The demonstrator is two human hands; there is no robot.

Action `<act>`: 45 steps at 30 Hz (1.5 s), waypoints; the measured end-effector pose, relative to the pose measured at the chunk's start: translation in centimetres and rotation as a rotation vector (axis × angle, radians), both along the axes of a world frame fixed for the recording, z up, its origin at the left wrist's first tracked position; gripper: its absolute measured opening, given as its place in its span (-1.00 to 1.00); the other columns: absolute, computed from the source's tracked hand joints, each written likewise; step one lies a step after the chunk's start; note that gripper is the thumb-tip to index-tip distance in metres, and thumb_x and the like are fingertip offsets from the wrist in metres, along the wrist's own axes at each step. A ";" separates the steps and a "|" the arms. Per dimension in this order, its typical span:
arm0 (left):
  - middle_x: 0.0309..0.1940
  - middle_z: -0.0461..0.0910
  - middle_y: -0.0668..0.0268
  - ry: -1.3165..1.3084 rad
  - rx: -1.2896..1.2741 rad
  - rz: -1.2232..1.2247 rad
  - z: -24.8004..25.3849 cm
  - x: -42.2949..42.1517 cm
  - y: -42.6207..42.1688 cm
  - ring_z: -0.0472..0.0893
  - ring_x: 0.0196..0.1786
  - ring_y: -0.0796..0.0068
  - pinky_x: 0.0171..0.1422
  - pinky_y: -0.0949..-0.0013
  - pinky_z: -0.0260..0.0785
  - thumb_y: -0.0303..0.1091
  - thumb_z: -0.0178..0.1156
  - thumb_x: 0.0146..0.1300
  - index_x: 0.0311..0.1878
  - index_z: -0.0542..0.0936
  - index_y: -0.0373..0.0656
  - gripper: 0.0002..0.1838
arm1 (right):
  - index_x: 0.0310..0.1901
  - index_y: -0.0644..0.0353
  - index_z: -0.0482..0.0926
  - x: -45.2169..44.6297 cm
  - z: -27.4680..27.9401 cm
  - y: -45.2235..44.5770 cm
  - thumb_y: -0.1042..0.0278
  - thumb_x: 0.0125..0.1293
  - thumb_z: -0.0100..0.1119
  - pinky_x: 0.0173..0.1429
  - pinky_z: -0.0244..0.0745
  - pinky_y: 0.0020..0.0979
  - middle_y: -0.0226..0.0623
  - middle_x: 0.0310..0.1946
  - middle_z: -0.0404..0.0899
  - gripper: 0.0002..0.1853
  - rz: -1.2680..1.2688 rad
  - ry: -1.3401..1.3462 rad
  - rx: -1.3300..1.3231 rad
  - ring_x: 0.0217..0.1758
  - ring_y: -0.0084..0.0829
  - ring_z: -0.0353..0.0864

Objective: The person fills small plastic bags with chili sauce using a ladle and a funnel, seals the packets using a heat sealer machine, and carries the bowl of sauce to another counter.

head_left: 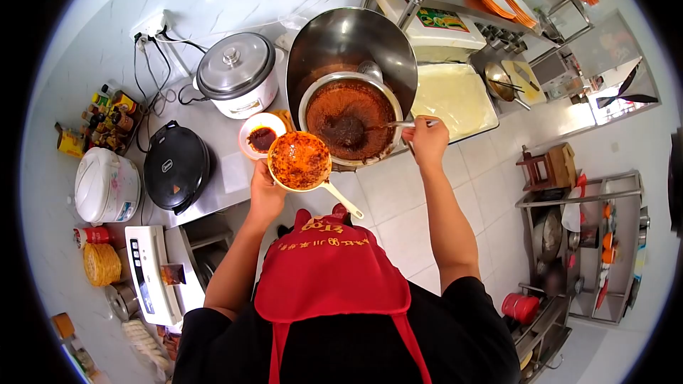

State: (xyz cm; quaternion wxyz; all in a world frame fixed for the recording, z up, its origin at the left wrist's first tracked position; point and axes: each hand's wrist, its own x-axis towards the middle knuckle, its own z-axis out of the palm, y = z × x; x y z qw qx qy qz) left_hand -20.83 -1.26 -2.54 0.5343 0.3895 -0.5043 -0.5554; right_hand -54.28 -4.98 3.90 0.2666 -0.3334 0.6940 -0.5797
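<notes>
My left hand [265, 188] is closed on the rim side of a cream plastic scoop [345, 199], coated inside with red, oily chili sauce; its handle points down to the right. My right hand [429, 140] grips a metal-handled utensil [402, 124], whose head is sunk out of sight in brown-red sauce [348, 117]. That sauce fills a steel pot [304, 110], which stands in front of a larger tilted steel basin [348, 32]. Left of the pot, close to the scoop, sits a small white bowl [245, 139] with dark red liquid at its bottom.
A rice cooker [238, 75] and a black electric griddle [176, 167] stand on the steel counter at left. Right of the pot lies a tray [455, 99] under pale film. Shelving with orange-edged plates [494, 0] rises behind. A rack [583, 242] stands at far right.
</notes>
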 end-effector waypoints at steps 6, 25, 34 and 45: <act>0.03 0.57 0.24 0.037 0.010 0.010 1.8 -0.8 -1.0 0.58 0.08 0.52 0.22 0.41 0.45 -0.71 0.21 0.25 0.07 0.35 -0.26 -0.62 | -0.25 0.48 0.53 -0.9 5.2 0.1 0.45 0.36 0.08 -0.46 0.61 -0.42 -0.06 -0.55 0.66 -0.80 -0.005 0.056 -0.083 -0.56 -0.37 0.70; -0.02 0.57 0.21 0.062 0.031 0.035 2.4 -1.1 -3.9 0.61 0.05 0.49 0.17 0.45 0.49 -0.75 0.22 0.22 0.01 0.30 -0.24 -0.61 | -0.29 0.54 0.54 -2.8 4.9 -1.2 0.52 0.25 0.05 -0.48 0.62 -0.37 -0.04 -0.59 0.61 -0.81 -0.063 -0.040 -0.027 -0.60 -0.29 0.67; -0.06 0.58 0.21 -0.049 0.023 0.049 2.2 -1.5 -5.3 0.61 0.03 0.49 0.13 0.43 0.48 -0.69 0.26 0.22 -0.02 0.31 -0.25 -0.63 | -0.25 0.49 0.57 -0.7 17.3 -1.2 0.51 0.26 0.09 -0.44 0.64 -0.38 -0.10 -0.54 0.62 -0.83 0.028 0.032 -0.226 -0.59 -0.35 0.65; -0.03 0.59 0.15 0.044 0.016 0.062 4.3 -1.7 -5.6 0.61 0.04 0.48 0.14 0.41 0.49 -0.69 0.24 0.24 -0.01 0.30 -0.28 -0.64 | -0.17 0.44 0.54 8.0 21.0 2.3 0.45 0.39 0.13 -0.37 0.67 -0.39 -0.10 -0.46 0.63 -0.82 0.232 0.101 -0.309 -0.50 -0.36 0.70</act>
